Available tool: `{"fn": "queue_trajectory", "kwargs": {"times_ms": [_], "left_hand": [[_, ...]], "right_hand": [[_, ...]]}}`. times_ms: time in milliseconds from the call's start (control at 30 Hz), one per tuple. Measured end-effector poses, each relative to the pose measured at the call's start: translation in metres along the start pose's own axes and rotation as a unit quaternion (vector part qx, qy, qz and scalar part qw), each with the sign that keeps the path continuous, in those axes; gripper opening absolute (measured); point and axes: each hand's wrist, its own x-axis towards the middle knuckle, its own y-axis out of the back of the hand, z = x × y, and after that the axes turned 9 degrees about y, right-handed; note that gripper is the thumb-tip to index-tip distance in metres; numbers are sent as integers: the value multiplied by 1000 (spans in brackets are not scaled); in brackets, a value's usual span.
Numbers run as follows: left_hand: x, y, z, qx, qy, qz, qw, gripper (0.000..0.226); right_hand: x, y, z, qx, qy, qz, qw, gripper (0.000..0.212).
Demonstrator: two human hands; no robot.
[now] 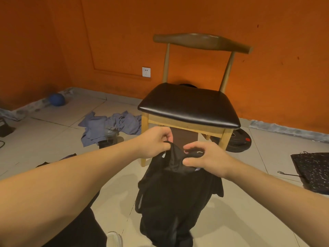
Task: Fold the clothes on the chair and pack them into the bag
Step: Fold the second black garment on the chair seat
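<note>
Bag [178, 193], black, upright before chair [188, 106] | left grip [156, 139] pinches its top edge; right grip [206, 159] pinches it too

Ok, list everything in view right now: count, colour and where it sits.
chair: 1, wooden frame with a black seat, against the orange wall
bag: 1, black, held up in front of the chair
clothes: 1 heap, blue-grey, on the floor left of the chair
jar: 1, dark, on the floor at the heap's near edge
ball: 1, blue, on the floor by the left wall
weight plate: 1, black, on the floor behind the chair's right leg
socket: 1, white, on the wall left of the chair
mat: 1, black speckled, on the floor far right
shoe: 1, white, bottom edge
left hand: grip on the bag's top edge
right hand: grip on the bag's top edge
</note>
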Motion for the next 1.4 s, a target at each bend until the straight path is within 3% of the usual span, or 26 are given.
{"fn": "queue_trajectory", "kwargs": {"times_ms": [67, 133, 300, 467, 700, 800, 967, 1067, 1167, 1267, 1400], "left_hand": [[-1, 0, 6, -13, -10, 16, 1000, 12], [0, -1, 7, -20, -15, 26, 999, 15], [2, -6, -4, 1, -23, 30, 999, 9], [8, -20, -26, 70, -9, -52, 996, 7], [-1, -43, -39, 12, 121, -189, 974, 63], [1, -60, -38, -19, 134, -229, 964, 45], [-2, -45, -36, 90, 117, -220, 964, 13], [1, -14, -52, 26, 139, -141, 980, 20], [0, 17, -55, -96, 150, -30, 984, 29], [3, 37, -49, -90, 122, 59, 987, 32], [12, 49, -40, -30, 97, 126, 987, 39]], "right_hand": [[5, -6, -4, -25, 0, -33, 999, 35], [7, -11, -6, -28, -16, -43, 999, 8], [3, -6, -20, 102, -45, -1, 994, 18], [1, 9, -31, 232, -18, 58, 971, 18], [-2, 21, -38, 320, 3, 126, 939, 17], [-2, 22, -38, 349, 6, 135, 927, 17], [-5, 32, -27, 379, -18, 194, 905, 17], [-10, 44, -10, 325, -42, 239, 914, 17], [-15, 55, 16, 110, -52, 240, 963, 26], [-23, 60, 29, -44, -61, 206, 976, 36], [-28, 67, 39, -98, -74, 155, 980, 28]]}}
